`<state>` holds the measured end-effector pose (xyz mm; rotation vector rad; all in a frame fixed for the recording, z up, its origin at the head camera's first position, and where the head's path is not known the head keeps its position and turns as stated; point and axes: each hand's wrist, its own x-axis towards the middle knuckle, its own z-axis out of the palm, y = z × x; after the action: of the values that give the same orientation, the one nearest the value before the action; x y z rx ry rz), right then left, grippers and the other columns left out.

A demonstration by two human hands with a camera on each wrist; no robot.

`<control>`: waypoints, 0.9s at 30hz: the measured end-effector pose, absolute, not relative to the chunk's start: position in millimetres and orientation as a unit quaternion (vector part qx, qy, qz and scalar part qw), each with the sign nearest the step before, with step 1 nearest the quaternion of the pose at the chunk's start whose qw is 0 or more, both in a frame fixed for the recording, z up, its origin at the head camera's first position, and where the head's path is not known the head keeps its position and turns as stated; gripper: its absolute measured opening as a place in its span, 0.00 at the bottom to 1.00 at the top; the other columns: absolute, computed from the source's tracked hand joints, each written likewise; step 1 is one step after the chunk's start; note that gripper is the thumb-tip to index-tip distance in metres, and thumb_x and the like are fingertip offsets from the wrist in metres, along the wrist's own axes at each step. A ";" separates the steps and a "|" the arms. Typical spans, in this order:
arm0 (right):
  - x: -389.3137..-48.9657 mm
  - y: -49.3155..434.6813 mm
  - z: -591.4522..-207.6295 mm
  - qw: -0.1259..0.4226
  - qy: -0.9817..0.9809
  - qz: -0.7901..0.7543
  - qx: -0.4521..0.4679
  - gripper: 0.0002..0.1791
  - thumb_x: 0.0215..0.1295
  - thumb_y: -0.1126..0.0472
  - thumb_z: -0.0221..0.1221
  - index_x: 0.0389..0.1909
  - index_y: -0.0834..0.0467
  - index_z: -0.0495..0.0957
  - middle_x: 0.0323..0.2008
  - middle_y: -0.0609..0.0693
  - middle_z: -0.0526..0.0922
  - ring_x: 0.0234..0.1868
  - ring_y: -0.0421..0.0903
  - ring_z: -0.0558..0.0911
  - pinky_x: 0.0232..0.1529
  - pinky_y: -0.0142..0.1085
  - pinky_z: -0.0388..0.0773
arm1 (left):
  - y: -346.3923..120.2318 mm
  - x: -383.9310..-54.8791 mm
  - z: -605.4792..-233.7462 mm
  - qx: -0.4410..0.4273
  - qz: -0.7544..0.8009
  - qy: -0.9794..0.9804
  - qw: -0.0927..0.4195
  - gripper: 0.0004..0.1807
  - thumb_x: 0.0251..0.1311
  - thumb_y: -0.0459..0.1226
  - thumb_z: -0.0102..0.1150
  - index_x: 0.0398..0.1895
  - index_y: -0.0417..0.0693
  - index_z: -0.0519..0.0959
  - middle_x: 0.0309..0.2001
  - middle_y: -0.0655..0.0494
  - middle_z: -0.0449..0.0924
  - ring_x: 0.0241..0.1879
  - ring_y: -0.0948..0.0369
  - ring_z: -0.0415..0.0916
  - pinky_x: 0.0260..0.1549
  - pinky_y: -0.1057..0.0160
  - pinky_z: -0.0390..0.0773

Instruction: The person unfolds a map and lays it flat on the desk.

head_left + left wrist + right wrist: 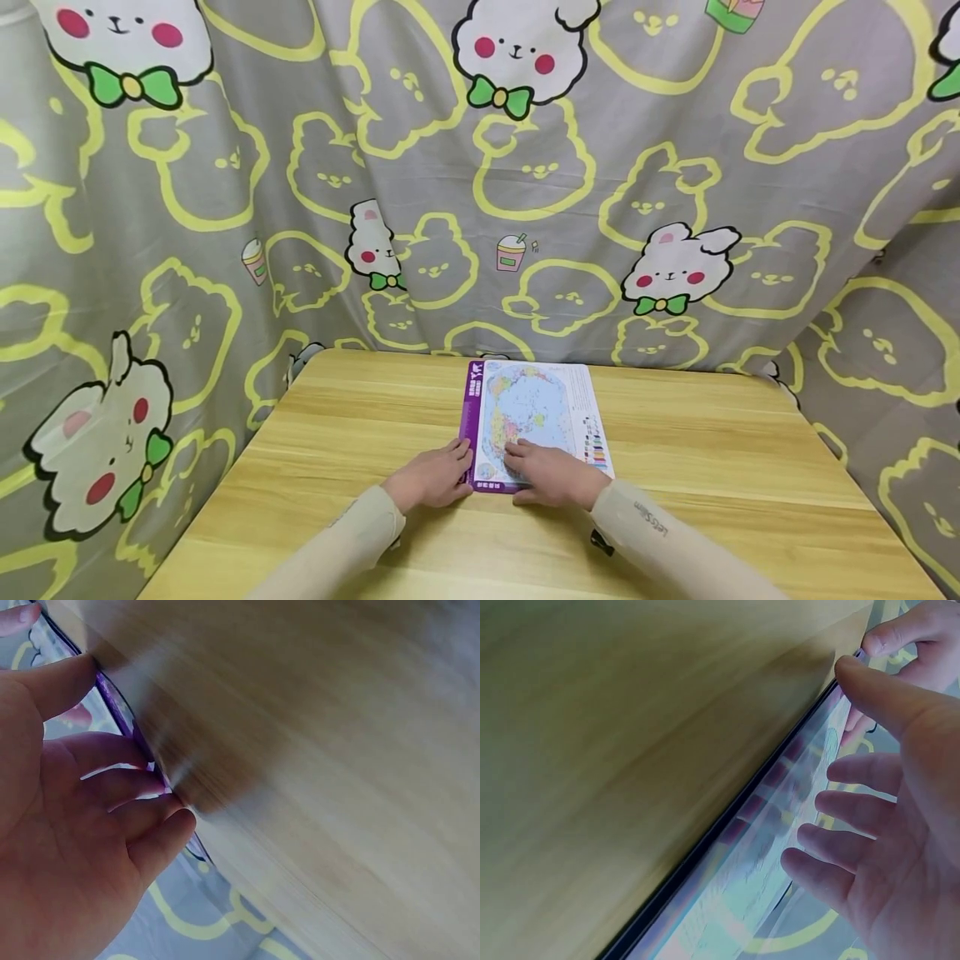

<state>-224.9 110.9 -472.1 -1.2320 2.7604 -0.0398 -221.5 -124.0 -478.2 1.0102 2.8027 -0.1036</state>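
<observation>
A flat world map board [536,408] with a purple left border lies on the wooden table. My left hand [435,475] rests beside that border, its fingertips right at the edge and its thumb by the near left corner. In the left wrist view, the fingers of this hand [82,817] are loosely bent along the purple edge. Over the lower part of the map is my right hand [558,473], thumb at the near edge. Its fingers [844,847] are spread and nearly straight above the glossy surface, which mirrors them in the right wrist view.
The wooden table [345,417] extends to both sides of the board. Behind it and at the sides hangs a grey curtain [427,183] printed with yellow outlines and white rabbits. The board's far edge lies close to the table's back edge.
</observation>
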 end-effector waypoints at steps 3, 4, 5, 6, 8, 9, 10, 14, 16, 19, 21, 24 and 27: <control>-227.3 105.5 -472.6 0.060 0.911 -0.006 -0.408 0.39 0.61 0.40 0.58 0.66 0.61 0.66 0.67 0.58 0.64 0.66 0.56 0.65 0.63 0.43 0.64 | -123.8 -222.3 -478.8 0.335 -0.037 0.938 0.082 0.33 0.66 0.50 0.50 0.67 0.37 0.64 0.68 0.41 0.59 0.68 0.47 0.55 0.63 0.56 0.61; -228.0 104.1 -473.0 0.059 0.911 -0.004 -0.409 0.39 0.61 0.40 0.58 0.66 0.61 0.66 0.67 0.58 0.64 0.66 0.56 0.65 0.63 0.43 0.64 | -123.7 -222.5 -479.2 0.334 -0.038 0.938 0.082 0.34 0.66 0.51 0.50 0.67 0.37 0.64 0.69 0.41 0.59 0.68 0.48 0.55 0.64 0.56 0.61; -228.6 102.7 -473.2 0.058 0.910 -0.002 -0.410 0.39 0.61 0.40 0.58 0.66 0.61 0.66 0.67 0.58 0.64 0.66 0.56 0.65 0.64 0.43 0.64 | -123.7 -222.7 -479.5 0.333 -0.039 0.938 0.084 0.34 0.66 0.51 0.50 0.67 0.37 0.64 0.69 0.41 0.58 0.68 0.48 0.55 0.64 0.56 0.61; -229.2 101.6 -473.3 0.057 0.910 0.000 -0.411 0.39 0.61 0.40 0.58 0.66 0.61 0.66 0.67 0.58 0.64 0.66 0.56 0.65 0.64 0.43 0.64 | -123.7 -222.7 -479.5 0.333 -0.040 0.938 0.085 0.34 0.66 0.51 0.49 0.67 0.37 0.63 0.69 0.41 0.58 0.68 0.48 0.55 0.64 0.56 0.61; -230.5 99.5 -473.9 0.057 0.909 0.001 -0.412 0.38 0.61 0.40 0.58 0.65 0.61 0.67 0.66 0.58 0.65 0.65 0.56 0.66 0.63 0.43 0.64 | -123.8 -222.8 -479.7 0.333 -0.039 0.938 0.087 0.34 0.66 0.51 0.49 0.67 0.37 0.63 0.69 0.41 0.58 0.68 0.48 0.55 0.64 0.56 0.61; -231.2 98.7 -474.4 0.057 0.909 0.002 -0.414 0.38 0.61 0.40 0.58 0.65 0.61 0.67 0.66 0.58 0.65 0.65 0.56 0.66 0.63 0.43 0.64 | -123.8 -222.7 -479.6 0.333 -0.039 0.938 0.087 0.34 0.67 0.51 0.49 0.67 0.37 0.63 0.69 0.41 0.58 0.68 0.48 0.55 0.64 0.56 0.61; -231.8 98.0 -474.5 0.058 0.908 0.003 -0.414 0.38 0.61 0.40 0.58 0.65 0.61 0.67 0.66 0.58 0.65 0.65 0.56 0.66 0.63 0.43 0.64 | -124.0 -222.3 -479.2 0.333 -0.039 0.938 0.088 0.34 0.67 0.51 0.49 0.67 0.37 0.63 0.69 0.41 0.58 0.68 0.48 0.55 0.64 0.56 0.61; -234.4 95.8 -473.8 0.063 0.909 0.006 -0.413 0.37 0.61 0.41 0.58 0.64 0.61 0.68 0.66 0.57 0.66 0.65 0.54 0.66 0.63 0.42 0.65 | -124.1 -221.9 -478.0 0.335 -0.038 0.938 0.085 0.33 0.66 0.50 0.50 0.67 0.36 0.64 0.69 0.41 0.59 0.68 0.48 0.56 0.64 0.56 0.61; -235.2 95.0 -473.7 0.063 0.909 0.005 -0.412 0.36 0.61 0.41 0.58 0.63 0.61 0.69 0.66 0.57 0.66 0.65 0.54 0.67 0.62 0.42 0.66 | -123.9 -221.7 -476.9 0.337 -0.037 0.937 0.084 0.33 0.66 0.50 0.50 0.67 0.36 0.64 0.68 0.41 0.59 0.68 0.47 0.56 0.64 0.56 0.61; -235.2 94.3 -474.1 0.063 0.909 0.003 -0.411 0.36 0.62 0.41 0.58 0.63 0.61 0.69 0.65 0.57 0.67 0.64 0.54 0.68 0.62 0.42 0.66 | -123.7 -221.9 -475.7 0.338 -0.039 0.937 0.084 0.33 0.67 0.50 0.50 0.67 0.36 0.64 0.68 0.40 0.59 0.68 0.47 0.56 0.64 0.56 0.61; -235.2 94.1 -475.1 0.058 0.909 0.008 -0.414 0.36 0.62 0.41 0.57 0.63 0.61 0.69 0.65 0.58 0.67 0.64 0.54 0.68 0.62 0.42 0.66 | -123.7 -221.9 -475.6 0.337 -0.039 0.937 0.086 0.33 0.67 0.50 0.49 0.67 0.37 0.64 0.68 0.40 0.59 0.68 0.47 0.56 0.64 0.56 0.61; -235.6 94.1 -476.7 0.048 0.905 0.022 -0.422 0.35 0.63 0.41 0.56 0.63 0.62 0.69 0.65 0.58 0.67 0.64 0.55 0.68 0.62 0.42 0.66 | -124.2 -221.8 -475.9 0.335 -0.039 0.937 0.087 0.33 0.67 0.51 0.49 0.67 0.37 0.63 0.69 0.41 0.58 0.68 0.48 0.55 0.64 0.56 0.61; -236.3 94.4 -477.8 0.038 0.900 0.034 -0.432 0.34 0.64 0.41 0.55 0.62 0.62 0.70 0.64 0.59 0.68 0.63 0.55 0.69 0.62 0.41 0.67 | -124.7 -221.8 -476.7 0.336 -0.038 0.937 0.086 0.33 0.67 0.51 0.48 0.67 0.37 0.63 0.69 0.41 0.58 0.68 0.48 0.55 0.64 0.55 0.61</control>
<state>-236.3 94.4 -477.8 -1.3262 2.7618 0.1042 -221.8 -124.7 -476.7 1.0010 2.7942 -0.1139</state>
